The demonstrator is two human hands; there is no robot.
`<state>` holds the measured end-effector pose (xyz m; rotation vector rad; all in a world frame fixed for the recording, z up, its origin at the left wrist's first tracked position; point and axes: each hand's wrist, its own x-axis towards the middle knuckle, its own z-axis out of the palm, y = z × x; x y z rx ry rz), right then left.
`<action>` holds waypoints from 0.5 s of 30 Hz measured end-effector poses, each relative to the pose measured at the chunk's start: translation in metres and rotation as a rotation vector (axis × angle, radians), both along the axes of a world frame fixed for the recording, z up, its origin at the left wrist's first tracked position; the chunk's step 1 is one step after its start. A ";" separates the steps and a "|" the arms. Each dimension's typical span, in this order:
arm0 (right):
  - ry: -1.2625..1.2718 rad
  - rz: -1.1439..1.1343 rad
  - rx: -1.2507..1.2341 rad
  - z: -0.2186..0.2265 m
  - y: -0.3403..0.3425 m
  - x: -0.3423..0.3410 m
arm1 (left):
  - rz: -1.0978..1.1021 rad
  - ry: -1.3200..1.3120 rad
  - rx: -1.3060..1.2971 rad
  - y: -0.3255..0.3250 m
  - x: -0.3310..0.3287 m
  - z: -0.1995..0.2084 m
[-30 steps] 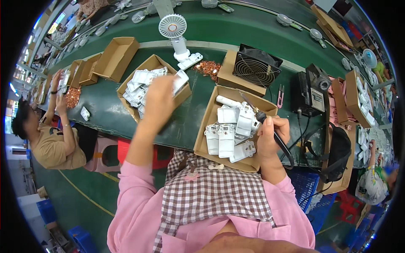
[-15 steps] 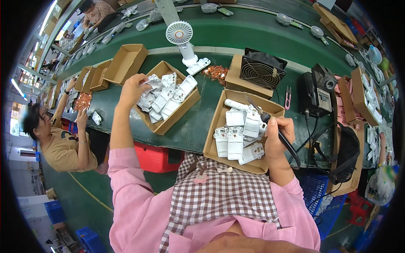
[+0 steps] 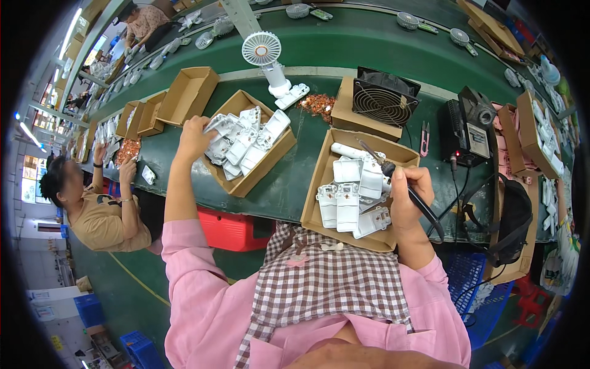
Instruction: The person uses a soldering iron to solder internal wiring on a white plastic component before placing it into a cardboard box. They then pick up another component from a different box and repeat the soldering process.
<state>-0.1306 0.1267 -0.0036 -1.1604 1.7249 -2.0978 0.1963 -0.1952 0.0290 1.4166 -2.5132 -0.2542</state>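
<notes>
My left hand (image 3: 195, 138) reaches over the left rim of a cardboard box (image 3: 265, 171) heaped with white plastic casings (image 3: 243, 144). Its fingers are closed at the edge of one white casing (image 3: 222, 128) on the heap; the fingertips are partly hidden. In my right hand (image 3: 410, 195) is a soldering iron (image 3: 424, 209), gripped like a pen, its metal tip pointing up and left. That tip is above a second cardboard box (image 3: 313, 209) holding several white casings (image 3: 348, 206), some with small copper-coloured parts on them.
A white handheld fan (image 3: 263, 52) stands behind the boxes beside a pile of small copper-coloured parts (image 3: 318, 106). Further right are a black fan unit (image 3: 384, 101), pink-handled snips (image 3: 424, 138) and a black soldering station (image 3: 467, 132). A co-worker (image 3: 101, 221) sits at the left.
My left hand has dropped slightly toward the heap, along with the casing at its fingers. My right hand holds the iron almost unchanged. The co-worker's raised hand at the left has come down.
</notes>
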 end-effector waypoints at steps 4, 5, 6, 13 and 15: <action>-0.080 0.015 0.014 -0.001 0.003 0.000 | -0.066 0.220 0.387 0.003 0.002 0.006; -0.108 0.035 0.006 -0.001 0.003 0.000 | -0.129 0.393 0.576 0.009 -0.001 0.004; -0.109 0.031 0.008 -0.002 0.003 0.000 | -0.102 0.244 0.571 0.017 -0.006 0.001; -0.132 0.055 0.013 -0.002 0.005 -0.002 | -0.121 -0.256 -0.002 0.085 -0.037 -0.020; -0.129 0.054 0.019 -0.002 0.004 -0.002 | -0.140 -0.077 -0.025 0.093 -0.043 -0.020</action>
